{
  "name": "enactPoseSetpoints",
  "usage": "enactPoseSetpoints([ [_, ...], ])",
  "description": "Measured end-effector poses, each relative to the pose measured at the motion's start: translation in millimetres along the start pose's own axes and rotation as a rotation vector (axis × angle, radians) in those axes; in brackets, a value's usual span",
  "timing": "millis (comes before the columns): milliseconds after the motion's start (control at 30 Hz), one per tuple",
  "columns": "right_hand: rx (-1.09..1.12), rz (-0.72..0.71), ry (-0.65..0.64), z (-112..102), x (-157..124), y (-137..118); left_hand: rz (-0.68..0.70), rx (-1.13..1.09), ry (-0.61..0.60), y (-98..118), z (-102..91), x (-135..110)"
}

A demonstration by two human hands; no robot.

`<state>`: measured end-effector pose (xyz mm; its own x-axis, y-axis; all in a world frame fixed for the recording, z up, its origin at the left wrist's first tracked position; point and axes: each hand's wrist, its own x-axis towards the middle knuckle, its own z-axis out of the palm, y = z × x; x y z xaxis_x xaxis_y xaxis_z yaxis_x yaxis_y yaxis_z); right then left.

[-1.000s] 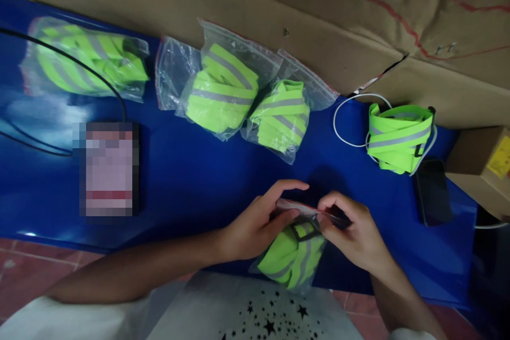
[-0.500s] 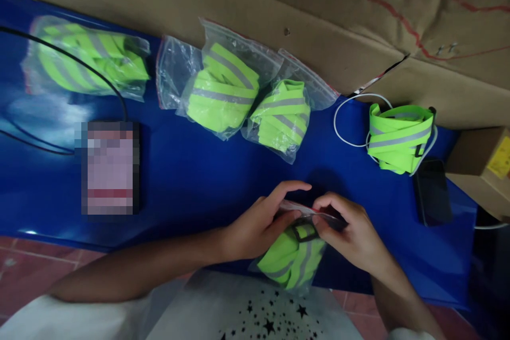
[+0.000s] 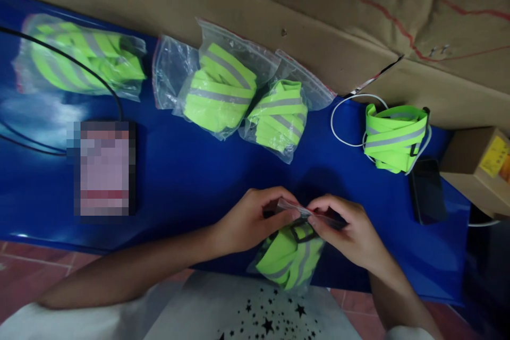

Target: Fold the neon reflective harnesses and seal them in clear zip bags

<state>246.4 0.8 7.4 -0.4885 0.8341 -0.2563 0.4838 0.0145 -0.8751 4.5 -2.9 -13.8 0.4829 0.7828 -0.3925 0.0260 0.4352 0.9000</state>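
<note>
Both of my hands pinch the top edge of a clear zip bag [image 3: 292, 207] that holds a folded neon-yellow reflective strap [image 3: 289, 260] with grey stripes and a black buckle. My left hand [image 3: 251, 220] grips the bag's mouth on the left with fingers curled. My right hand [image 3: 350, 231] pinches the same edge on the right. The bag hangs over the near edge of the blue table [image 3: 191, 180], above my white star-print shirt.
Three filled bags of neon straps [image 3: 217, 95] [image 3: 279, 117] [image 3: 83, 61] lie along the back by a cardboard wall. An unbagged strap [image 3: 394, 138] rests on a white cable at right, next to a dark phone [image 3: 428, 191] and a small box [image 3: 478, 167]. A blurred device [image 3: 103, 167] with a black cable sits left.
My left hand's outstretched fingers have curled down onto the bag's mouth, and my right hand's pinch has shifted slightly left along the edge. The view shifted slightly.
</note>
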Motion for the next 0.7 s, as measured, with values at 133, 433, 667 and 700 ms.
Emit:
enactPoseSetpoints([
  [133, -0.006, -0.015, 0.016, 0, 0, 2, 0.005, -0.038, -0.005, 3, -5.6, 0],
  [433, -0.021, -0.009, 0.066, -2, 0, 4, -0.008, 0.052, 0.050, 13, -15.6, -1],
  [667, 0.003, -0.034, 0.048, -4, 3, -1, 0.177, 0.301, 0.121, 7, -11.8, -1],
  [700, 0.006, -0.038, 0.041, -5, 3, -1, 0.210, 0.333, 0.131, 7, -11.3, -1],
])
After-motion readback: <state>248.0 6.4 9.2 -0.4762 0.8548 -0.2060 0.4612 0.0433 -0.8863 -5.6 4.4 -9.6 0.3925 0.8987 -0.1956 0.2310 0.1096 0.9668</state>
